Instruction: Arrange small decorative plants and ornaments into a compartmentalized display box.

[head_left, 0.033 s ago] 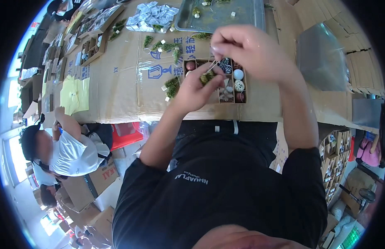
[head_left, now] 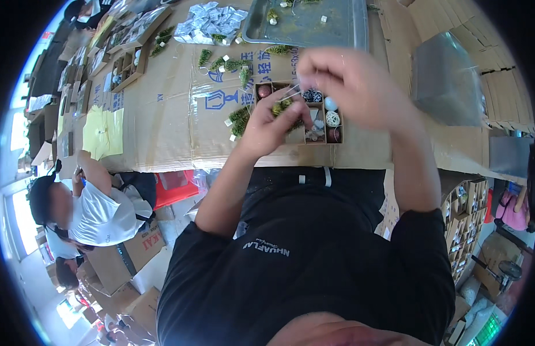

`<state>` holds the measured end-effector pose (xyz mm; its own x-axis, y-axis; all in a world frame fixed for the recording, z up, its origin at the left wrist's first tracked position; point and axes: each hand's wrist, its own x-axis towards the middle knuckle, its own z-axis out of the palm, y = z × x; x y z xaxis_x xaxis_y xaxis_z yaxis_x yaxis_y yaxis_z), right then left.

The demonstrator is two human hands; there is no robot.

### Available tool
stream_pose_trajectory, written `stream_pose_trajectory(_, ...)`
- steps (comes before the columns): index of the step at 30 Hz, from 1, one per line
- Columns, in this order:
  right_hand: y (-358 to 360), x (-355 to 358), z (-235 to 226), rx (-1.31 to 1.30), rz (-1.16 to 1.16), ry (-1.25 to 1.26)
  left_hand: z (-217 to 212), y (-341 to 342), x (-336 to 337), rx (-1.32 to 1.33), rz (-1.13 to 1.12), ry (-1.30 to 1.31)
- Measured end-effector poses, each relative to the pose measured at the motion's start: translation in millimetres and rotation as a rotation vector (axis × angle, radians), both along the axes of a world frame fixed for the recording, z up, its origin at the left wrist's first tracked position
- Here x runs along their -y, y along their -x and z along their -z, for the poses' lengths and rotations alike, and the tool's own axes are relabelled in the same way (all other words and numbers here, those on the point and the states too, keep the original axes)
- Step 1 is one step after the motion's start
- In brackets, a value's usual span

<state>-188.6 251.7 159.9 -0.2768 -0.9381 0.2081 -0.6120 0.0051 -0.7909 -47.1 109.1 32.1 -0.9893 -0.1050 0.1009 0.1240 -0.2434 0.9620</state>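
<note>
My left hand point(head_left: 270, 128) is closed around a small green mossy ornament point(head_left: 282, 107), over the left part of a divided cardboard box. My right hand point(head_left: 341, 78), blurred, pinches a thin pale string point(head_left: 295, 91) that runs up from the ornament. The box point(head_left: 324, 142) has compartments holding a dark red ball point(head_left: 264, 91), a pale blue ball point(head_left: 330, 104), a white woven ball point(head_left: 332, 119), a second dark red ball point(head_left: 334, 135) and dark pinecones point(head_left: 312, 96). My hands hide several compartments. Beside the box lies a mossy piece with white cubes point(head_left: 239, 120).
A metal tray point(head_left: 313, 40) stands at the far side, left of it crumpled silver foil point(head_left: 211, 24). More mossy pieces point(head_left: 237, 64) lie on the cardboard-covered table point(head_left: 164, 135). Yellow paper point(head_left: 103, 131) is at left. A person in white point(head_left: 106, 213) sits beyond; a clear plastic box point(head_left: 449, 78) stands at right.
My right hand has dropped slightly toward the box and to the right, still gripping the string. My left hand has tilted a little, with the mossy ornament still in it.
</note>
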Motion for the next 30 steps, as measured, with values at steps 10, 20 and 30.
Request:
stream_pose_trajectory(10, -128, -56, 111, -0.257, 0.375, 0.084, 32, -27, -36, 0.362, -0.388, -0.238)
stream_pose_trajectory(20, -19, 7, 142, 0.169, 0.331, -0.198, 39, -8, -57, 0.139, -0.531, 1.059)
stream_pose_trajectory(30, -20, 27, 173, -0.586, -0.085, -0.276, 53, -61, -45, 0.045, -0.157, 1.381)
